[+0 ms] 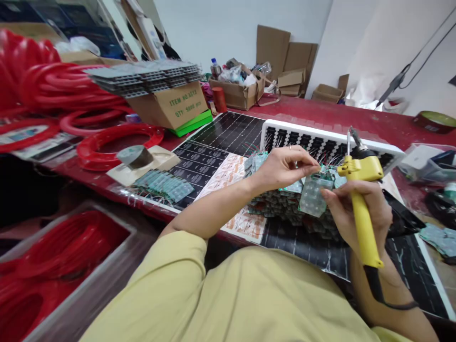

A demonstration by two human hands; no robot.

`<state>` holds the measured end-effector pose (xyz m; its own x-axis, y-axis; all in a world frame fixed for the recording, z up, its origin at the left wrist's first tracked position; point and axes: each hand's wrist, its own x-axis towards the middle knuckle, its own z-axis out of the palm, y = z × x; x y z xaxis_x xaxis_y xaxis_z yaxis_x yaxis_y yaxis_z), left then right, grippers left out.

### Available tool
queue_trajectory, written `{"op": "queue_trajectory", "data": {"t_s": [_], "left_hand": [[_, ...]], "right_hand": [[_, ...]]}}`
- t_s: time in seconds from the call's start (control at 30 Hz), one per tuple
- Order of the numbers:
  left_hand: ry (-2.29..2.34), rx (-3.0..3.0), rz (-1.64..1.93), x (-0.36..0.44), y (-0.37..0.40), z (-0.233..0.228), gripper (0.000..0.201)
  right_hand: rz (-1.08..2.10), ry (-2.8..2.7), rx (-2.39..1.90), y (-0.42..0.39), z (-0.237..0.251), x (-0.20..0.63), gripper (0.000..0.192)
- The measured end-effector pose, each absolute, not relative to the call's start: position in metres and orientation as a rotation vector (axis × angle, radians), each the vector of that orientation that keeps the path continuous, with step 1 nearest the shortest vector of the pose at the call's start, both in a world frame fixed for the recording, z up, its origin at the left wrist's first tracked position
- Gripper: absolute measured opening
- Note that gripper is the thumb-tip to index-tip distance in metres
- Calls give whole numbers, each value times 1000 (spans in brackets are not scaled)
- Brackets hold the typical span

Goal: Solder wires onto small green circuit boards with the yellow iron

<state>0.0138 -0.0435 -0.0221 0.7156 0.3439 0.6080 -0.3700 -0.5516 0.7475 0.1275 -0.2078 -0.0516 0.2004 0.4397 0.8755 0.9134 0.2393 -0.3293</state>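
My right hand (366,209) is wrapped round a yellow soldering gun (365,228), its metal tip pointing up and its black cord hanging over my forearm. The thumb of that same hand also presses on a small green circuit board (313,195) with a pale, clear-looking cover. At the top edge of this board, my left hand (285,166) pinches thumb and forefinger together; whatever lies between them is too small to make out. Under both hands sits a pile of similar boards (278,204) with thin wires sticking up.
Behind the pile leans a white-framed rack (320,135) with black slots. More boards (164,185) lie at left beside a tape roll (134,156). Red hose coils (117,145) and a carton (178,102) topped with stacked panels stand farther left. A plastic bin (432,164) is at right.
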Motion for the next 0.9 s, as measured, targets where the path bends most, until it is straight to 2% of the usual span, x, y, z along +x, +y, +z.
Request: {"op": "queue_trajectory", "data": {"t_s": [0.17, 0.33, 0.5, 0.63, 0.9], "left_hand": [[156, 1993, 782, 28, -56, -10, 44], [260, 1596, 625, 38, -59, -26, 53], [219, 1585, 646, 30, -61, -33, 46], [199, 1648, 571, 26, -62, -31, 42], [290, 1665, 723, 27, -67, -33, 40]], "right_hand": [[-667, -1555, -1414, -212, -53, 128, 21], [-710, -1430, -1381, -215, -57, 133, 26], [-578, -1399, -1366, -217, -60, 137, 26], [-590, -1456, -1357, -215, -59, 134, 25], [-634, -1507, -1382, -212, -57, 128, 23]]}}
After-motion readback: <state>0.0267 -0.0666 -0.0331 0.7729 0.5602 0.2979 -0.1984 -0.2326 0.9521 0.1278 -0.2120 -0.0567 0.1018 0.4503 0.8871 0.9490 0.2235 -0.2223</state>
